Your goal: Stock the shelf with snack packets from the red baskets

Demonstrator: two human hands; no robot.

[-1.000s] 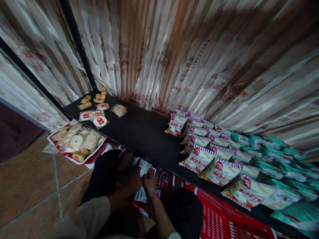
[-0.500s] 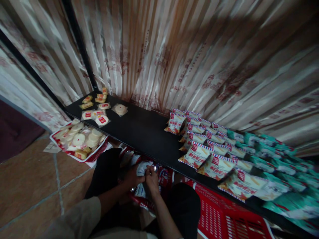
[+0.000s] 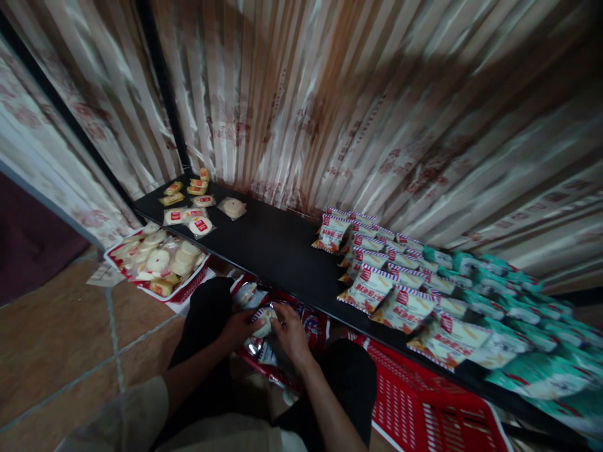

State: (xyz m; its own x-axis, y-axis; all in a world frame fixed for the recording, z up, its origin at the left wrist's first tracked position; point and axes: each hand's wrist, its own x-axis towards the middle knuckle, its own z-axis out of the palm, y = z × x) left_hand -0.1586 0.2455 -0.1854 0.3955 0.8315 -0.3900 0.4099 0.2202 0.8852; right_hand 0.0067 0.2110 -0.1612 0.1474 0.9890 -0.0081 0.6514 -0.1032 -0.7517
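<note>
Pleated curtain (image 3: 292, 125) behind a black shelf (image 3: 273, 245): small packet (image 3: 265, 319) showed between two hands

Half a second earlier, both hands had been bunched over pale packaging at the red bag (image 3: 315, 325) below the shelf's front edge. Now they stood a little apart, and the small packet lay visible between them, above the bag. To me that meant the handling had come down to this one piece; the shelf's rows looked unaltered.

The left hand (image 3: 239, 329) pinched the packet's left side, and the right hand (image 3: 291, 329) had thumb and fingers closed on its right.

Writing was everywhere, little of it legible. White packets (image 3: 374, 289) with red-and-blue striped edges bore large red Chinese characters, too soft for me to read. Green packets (image 3: 490, 304) had red and white marks. Round pale packs (image 3: 200, 225) and yellow packs (image 3: 196, 184) wore red labels. Columns of blurred lettering ran up the curtain, and I could make out no brand.
</note>
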